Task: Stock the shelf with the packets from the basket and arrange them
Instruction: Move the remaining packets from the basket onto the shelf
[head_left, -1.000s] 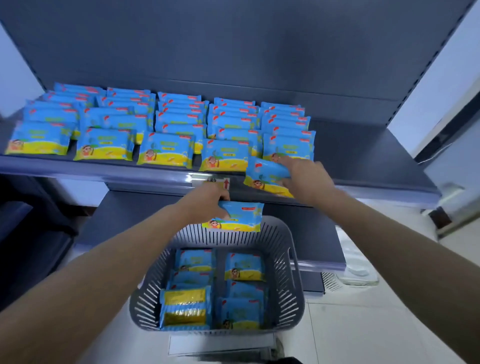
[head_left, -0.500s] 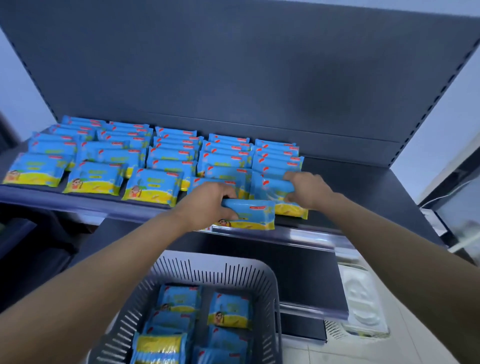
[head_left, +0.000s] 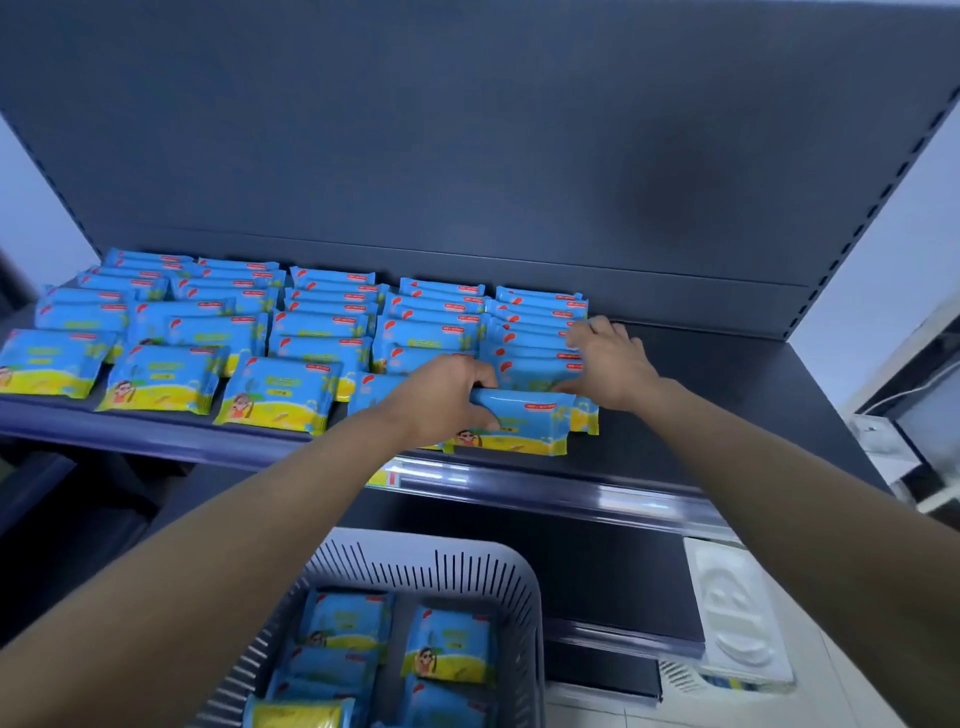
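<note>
Left hand: your left hand (head_left: 447, 397) was clenched on the left end of a blue-and-yellow packet (head_left: 517, 422), thumb beneath and fingers over its top edge, holding it just above the front edge of the shelf (head_left: 727, 415).
Right hand: your right hand (head_left: 605, 364) lay flat, fingers spread, on the rightmost column of packets (head_left: 535, 332); it pressed on them rather than gripping any single one.
Held packet: it sat in front of that rightmost column, overlapping the column's front packet, its long side parallel to the shelf's front edge.
Shelf stock: five columns of packets (head_left: 171, 332) ran from the front edge towards the back panel, filling the left and middle of the shelf; the right end of the shelf was bare dark metal.
Basket: the grey slatted basket (head_left: 524, 577) stood below the shelf's front edge, between your forearms, with more packets (head_left: 447, 647) lying flat inside it in two rows.
Beyond: a white moulded tray (head_left: 737, 613) lay on the floor right of the basket.
</note>
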